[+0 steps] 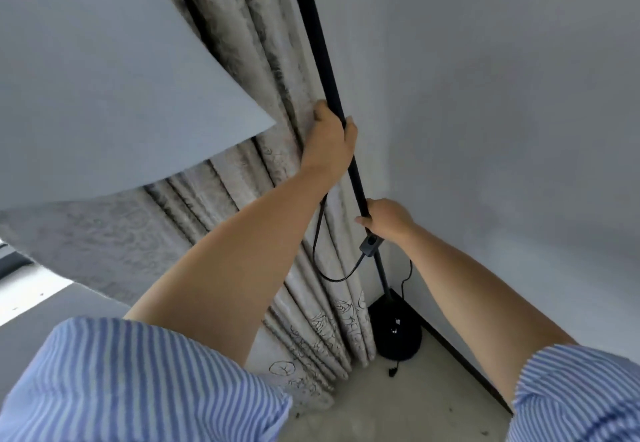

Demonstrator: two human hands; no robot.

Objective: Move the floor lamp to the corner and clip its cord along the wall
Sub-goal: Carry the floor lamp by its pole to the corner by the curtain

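Lamp pole (320,46): one black pole, long axis running from the top centre of the frame down and slightly right to the base; it looks close to upright, its top end cut off by the frame edge.
Base (398,329): one round black foot, lower right of centre, standing on the floor in the corner where the wall (502,95) meets the curtain (249,60).
Left hand (330,140): centre of the frame, fingers wrapped tight round the pole, higher of the two grips.
Right hand (388,219): just below and right of centre, clamped on the pole lower down, right above the switch.
Cord (317,233): one black cord, hanging in a loose loop left of the pole, against the curtain; a second stretch drops right of the pole toward the base.
Switch (370,244): one small inline box on the cord, touching the pole under the right hand.
Count: two hands, two striped sleeves (138,382) at the bottom corners.
Shade (104,77): one pale sheet-like shape filling the upper left; whether it belongs to the lamp, I cannot tell.
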